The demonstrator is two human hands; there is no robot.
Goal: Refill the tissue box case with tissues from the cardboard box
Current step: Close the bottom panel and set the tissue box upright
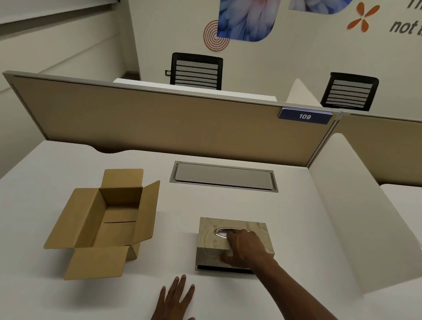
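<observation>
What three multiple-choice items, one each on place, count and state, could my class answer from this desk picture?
1. Where is the cardboard box relative to the tissue box case?
A. To its left
B. On top of it
C. To its right

2. How many office chairs stand beyond the partition?
A. One
B. Two
C. Four

3. What state are the cardboard box's flaps in?
A. Taped shut
B. Folded inward
C. Spread open

Answers:
1 A, the box sits apart on the white desk, left of the case under the right hand.
2 B, one chair and another show.
3 C, all flaps fold outward and the inside shows.
</observation>
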